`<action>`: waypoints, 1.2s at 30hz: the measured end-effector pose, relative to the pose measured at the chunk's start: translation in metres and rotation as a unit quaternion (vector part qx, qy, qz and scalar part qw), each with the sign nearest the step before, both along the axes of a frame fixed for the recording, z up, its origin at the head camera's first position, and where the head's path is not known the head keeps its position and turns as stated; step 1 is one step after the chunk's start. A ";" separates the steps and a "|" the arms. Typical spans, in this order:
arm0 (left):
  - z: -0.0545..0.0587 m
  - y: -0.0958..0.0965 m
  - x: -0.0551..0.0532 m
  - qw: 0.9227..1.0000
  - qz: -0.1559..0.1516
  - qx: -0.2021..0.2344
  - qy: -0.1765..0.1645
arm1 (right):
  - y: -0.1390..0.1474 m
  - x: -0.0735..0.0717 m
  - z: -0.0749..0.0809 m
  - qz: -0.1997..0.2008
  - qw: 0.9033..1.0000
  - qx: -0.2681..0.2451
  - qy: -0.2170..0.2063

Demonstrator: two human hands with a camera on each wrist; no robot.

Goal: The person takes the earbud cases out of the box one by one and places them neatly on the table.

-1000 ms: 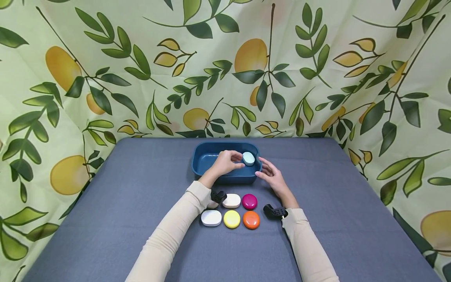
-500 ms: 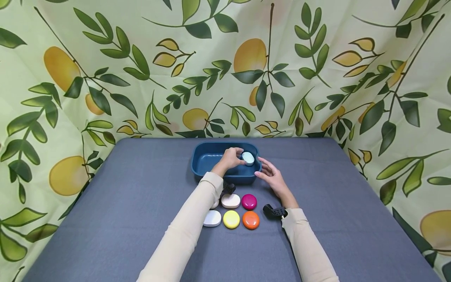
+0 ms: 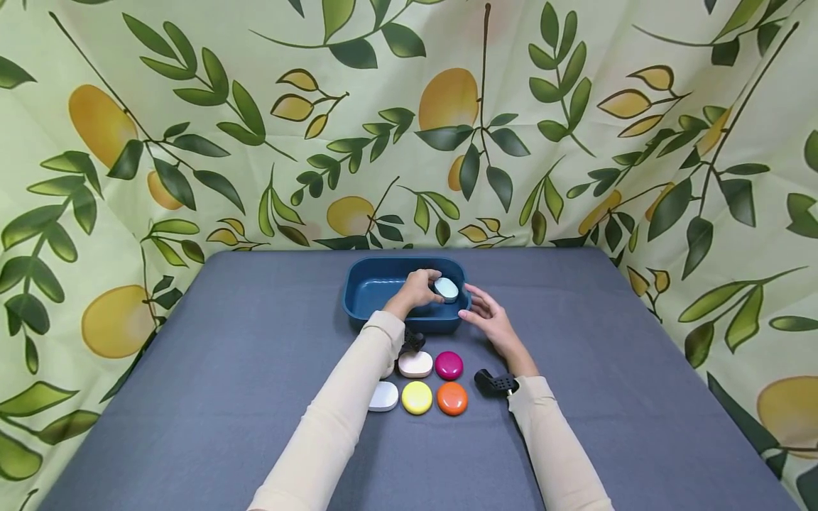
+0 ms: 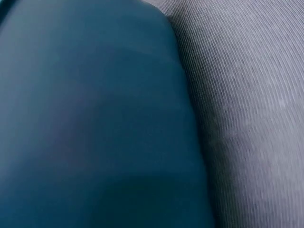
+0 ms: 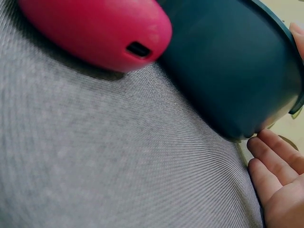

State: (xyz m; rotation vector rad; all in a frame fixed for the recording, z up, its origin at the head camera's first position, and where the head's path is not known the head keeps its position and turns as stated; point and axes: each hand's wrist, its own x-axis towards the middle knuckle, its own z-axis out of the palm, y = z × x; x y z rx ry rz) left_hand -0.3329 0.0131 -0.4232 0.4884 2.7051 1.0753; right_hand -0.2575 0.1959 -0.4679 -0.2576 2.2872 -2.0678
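A dark blue rectangular bin [image 3: 373, 291] stands at the back middle of the table. Inside its right end leans a pale blue, rounded oval case [image 3: 446, 289]. My left hand [image 3: 417, 289] reaches over the near wall and pinches the left side of this case with curved fingers and thumb. My right hand [image 3: 491, 316] is at the bin's right end, its fingertips along the outer wall. Nearly straight fingers [image 5: 273, 159] show against the bin's lower edge in the right wrist view. The bin's wall [image 4: 104, 109] fills much of the left wrist view, where my left hand is hidden.
In front of the bin lie a magenta case [image 3: 449, 365], with a small port slot in the right wrist view, a cream case [image 3: 415, 364], an orange case [image 3: 452, 399], a yellow case [image 3: 417, 398] and a white case [image 3: 383, 397]. My left sleeve partly covers another.
My left hand has moved right inside the bin and closed on the pale blue case, its forearm shifting right. My right hand stays at the bin's end. The head view has shifted slightly.
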 end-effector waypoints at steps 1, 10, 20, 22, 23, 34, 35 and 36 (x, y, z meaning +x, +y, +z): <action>0.000 -0.001 0.000 1.000 0.001 -0.002 0.002 | -0.001 0.002 0.003 0.001 1.000 0.000 0.002; 0.000 -0.008 0.003 1.000 0.002 -0.024 -0.017 | -0.004 0.007 0.011 0.004 1.000 0.003 0.000; 0.002 -0.011 0.006 0.999 -0.013 -0.037 0.015 | 0.000 -0.005 -0.007 -0.004 1.000 0.018 -0.001; 0.002 -0.011 0.007 0.999 -0.009 -0.040 0.020 | 0.000 -0.005 -0.007 -0.004 1.000 0.023 -0.004; 0.003 -0.011 0.007 0.999 -0.009 -0.043 0.025 | 0.000 -0.005 -0.007 -0.005 1.000 0.023 -0.005; 0.014 -0.015 0.011 0.998 -0.014 -0.030 0.051 | 0.000 -0.003 -0.006 -0.007 1.000 0.016 0.001; 0.016 -0.015 0.013 0.998 -0.016 -0.027 0.055 | 0.000 -0.003 -0.006 -0.008 1.000 0.017 0.002; 0.018 -0.017 0.015 0.998 -0.015 -0.024 0.059 | 0.000 -0.003 -0.006 -0.008 1.000 0.017 0.002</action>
